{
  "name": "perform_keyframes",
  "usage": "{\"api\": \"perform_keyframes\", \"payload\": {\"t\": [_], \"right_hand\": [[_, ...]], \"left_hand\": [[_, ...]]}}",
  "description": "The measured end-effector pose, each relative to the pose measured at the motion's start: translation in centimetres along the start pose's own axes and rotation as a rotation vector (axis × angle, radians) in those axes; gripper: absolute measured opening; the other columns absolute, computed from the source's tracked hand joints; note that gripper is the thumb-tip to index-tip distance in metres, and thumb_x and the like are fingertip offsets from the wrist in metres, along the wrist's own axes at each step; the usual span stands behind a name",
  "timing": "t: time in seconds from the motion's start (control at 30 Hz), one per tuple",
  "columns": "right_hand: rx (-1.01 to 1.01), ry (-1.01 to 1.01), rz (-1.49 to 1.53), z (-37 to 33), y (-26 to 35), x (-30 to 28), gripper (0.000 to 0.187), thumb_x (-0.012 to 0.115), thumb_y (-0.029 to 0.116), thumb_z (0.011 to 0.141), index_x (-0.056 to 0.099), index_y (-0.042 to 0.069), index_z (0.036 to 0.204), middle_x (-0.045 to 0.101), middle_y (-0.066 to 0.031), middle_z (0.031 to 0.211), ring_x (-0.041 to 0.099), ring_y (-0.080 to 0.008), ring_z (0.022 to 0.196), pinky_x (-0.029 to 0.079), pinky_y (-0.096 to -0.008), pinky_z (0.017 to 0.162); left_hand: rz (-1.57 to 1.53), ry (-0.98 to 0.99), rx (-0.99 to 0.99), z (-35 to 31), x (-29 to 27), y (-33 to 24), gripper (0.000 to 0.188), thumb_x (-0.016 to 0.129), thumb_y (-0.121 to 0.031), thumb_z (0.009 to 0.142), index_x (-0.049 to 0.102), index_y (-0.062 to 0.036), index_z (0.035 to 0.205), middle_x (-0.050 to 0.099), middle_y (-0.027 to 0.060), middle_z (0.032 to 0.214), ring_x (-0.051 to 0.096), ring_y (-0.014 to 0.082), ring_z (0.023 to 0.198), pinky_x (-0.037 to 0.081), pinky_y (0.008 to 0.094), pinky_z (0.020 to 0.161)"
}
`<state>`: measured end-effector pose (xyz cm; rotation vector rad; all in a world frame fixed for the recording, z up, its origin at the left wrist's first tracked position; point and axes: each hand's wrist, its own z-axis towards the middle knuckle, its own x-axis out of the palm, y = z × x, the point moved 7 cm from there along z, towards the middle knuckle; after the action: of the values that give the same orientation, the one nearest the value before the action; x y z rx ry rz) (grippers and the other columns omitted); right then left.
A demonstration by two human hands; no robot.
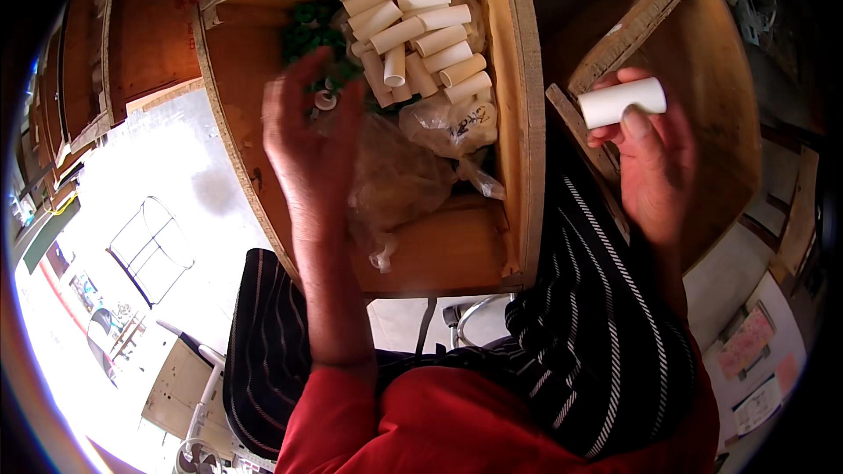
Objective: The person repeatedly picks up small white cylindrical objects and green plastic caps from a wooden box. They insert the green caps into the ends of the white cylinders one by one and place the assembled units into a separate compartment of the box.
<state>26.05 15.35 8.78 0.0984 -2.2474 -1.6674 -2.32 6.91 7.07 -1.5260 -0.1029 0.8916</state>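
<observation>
A short white plastic tube is held in my right hand, thumb on its near side, out to the right of the wooden box. My left hand, somewhat smeared by motion, is over the left part of that box with thumb and fingers apart. Small dark green parts lie in the box just beyond its fingertips. A small white ring-shaped piece shows between thumb and fingers, apparently down in the box. Beside them, similar white tubes are piled at the far right.
Clear plastic bags lie in the middle of the box, one with handwriting on it. A second wooden box stands at the right, below my right hand. A wire frame is on the bright floor at the left.
</observation>
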Motion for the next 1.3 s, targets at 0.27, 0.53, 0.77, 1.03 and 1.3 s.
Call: {"api": "perform_keyframes", "payload": {"t": [0.27, 0.53, 0.77, 1.03, 1.3], "right_hand": [[0.197, 0.136, 0.096, -0.7, -2.1, 3.7, 0.031, 0.06, 0.003, 0.089, 0.049, 0.001, 0.118, 0.062, -0.0094, 0.105, 0.059, -0.0144, 0.099, 0.049, -0.0267, 0.086], [0.082, 0.162, 0.03, -0.6, -2.3, 3.5, 0.029, 0.06, 0.001, 0.088, 0.05, -0.001, 0.116, 0.061, -0.0089, 0.105, 0.059, -0.0147, 0.1, 0.049, -0.0284, 0.087], [0.116, 0.16, 0.051, -0.7, -2.5, 3.0, 0.029, 0.06, 0.0, 0.088, 0.05, 0.0, 0.115, 0.059, -0.0103, 0.108, 0.058, -0.0162, 0.102, 0.048, -0.03, 0.089], [0.12, 0.181, 0.047, -0.7, -2.6, 2.9, 0.028, 0.06, 0.002, 0.088, 0.05, 0.0, 0.115, 0.059, -0.0097, 0.108, 0.058, -0.0164, 0.103, 0.048, -0.0301, 0.088], [0.119, 0.183, 0.05, -0.7, -2.6, 2.9, 0.029, 0.061, 0.002, 0.088, 0.05, -0.001, 0.115, 0.058, -0.0096, 0.108, 0.058, -0.0159, 0.102, 0.049, -0.0294, 0.086]], "left_hand": [[-0.254, 0.437, -0.021, -2.4, 4.6, -4.8, 0.039, 0.08, -0.016, 0.071, 0.063, -0.0056, 0.104, 0.066, 0.0042, 0.099, 0.062, 0.0164, 0.087, 0.05, 0.0307, 0.073], [-0.096, 0.371, -0.023, -3.2, 5.5, -3.0, 0.038, 0.08, -0.016, 0.072, 0.064, -0.0058, 0.105, 0.064, 0.0037, 0.088, 0.058, 0.0142, 0.074, 0.047, 0.0267, 0.068], [0.418, 0.273, 0.001, -1.5, 5.5, 2.7, 0.043, 0.077, -0.018, 0.072, 0.054, -0.0066, 0.108, 0.052, 0.0127, 0.1, 0.055, 0.0281, 0.087, 0.047, 0.039, 0.076], [0.214, 0.165, -0.132, -1.3, 4.7, 5.0, 0.024, 0.069, -0.006, 0.077, 0.059, -0.003, 0.098, 0.06, 0.0072, 0.087, 0.057, 0.0163, 0.072, 0.048, 0.03, 0.069], [-0.134, 0.214, -0.444, -0.6, 3.6, 8.9, 0.022, 0.064, 0.0, 0.082, 0.065, -0.0005, 0.103, 0.062, 0.0019, 0.088, 0.057, 0.0067, 0.074, 0.047, 0.0209, 0.066]]}}
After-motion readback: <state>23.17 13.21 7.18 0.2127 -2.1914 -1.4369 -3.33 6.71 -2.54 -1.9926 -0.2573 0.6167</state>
